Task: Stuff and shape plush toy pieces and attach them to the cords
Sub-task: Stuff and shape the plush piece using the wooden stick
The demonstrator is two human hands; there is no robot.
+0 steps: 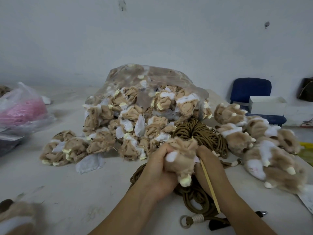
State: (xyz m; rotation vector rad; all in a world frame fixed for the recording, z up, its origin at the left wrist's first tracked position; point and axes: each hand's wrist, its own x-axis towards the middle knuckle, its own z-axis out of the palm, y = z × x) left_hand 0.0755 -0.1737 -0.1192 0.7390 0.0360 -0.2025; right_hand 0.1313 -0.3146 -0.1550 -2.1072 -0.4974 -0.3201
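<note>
Blurred furry paw (15,216) sits at the bottom-left corner, closest to you, on the worktop (67,184). Your two forearms reach in from the bottom edge.

Your left hand (159,168) has its fingers curled tight round the left side of a tan plush piece (182,160), which is lifted just above the worktop at centre. Your right hand (208,163) grips the right side of the same piece. A thin stick (210,185) lies along your right wrist and goes in under the fingers; its tip pokes out past the piece's top. One cream claw hangs off the piece's lower end.

Brown cords (194,197) lie looped right under your hands, ending near you in a ring (184,221) with white wrapping. A coil of more cord (198,131) is just behind the held piece.

Behind that, a clear bag (144,102) spills limp unstuffed pieces onto the worktop. Stuffed paws (264,146) are piled to the right. On the left is a pink-filled bag (22,109); at far right, a blue chair (250,89) with a white box (267,104) on it.
</note>
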